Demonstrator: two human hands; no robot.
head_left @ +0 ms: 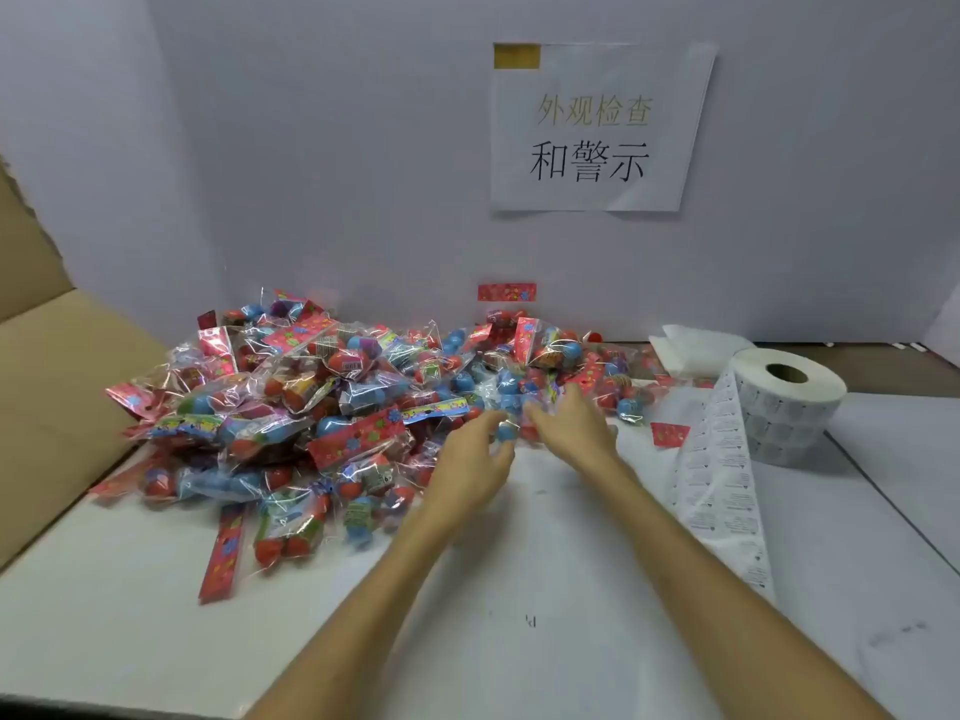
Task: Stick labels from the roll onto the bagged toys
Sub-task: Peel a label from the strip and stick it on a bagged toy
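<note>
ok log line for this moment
left hand | right hand | both at toy pile | grip unclear | label roll untouched

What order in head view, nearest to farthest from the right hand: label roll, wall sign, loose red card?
1. loose red card, just right of the right hand
2. label roll, farther right
3. wall sign, on the back wall

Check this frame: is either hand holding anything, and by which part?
Cannot be told: left hand and right hand meet at one bagged toy, but blur hides any grip.
</note>
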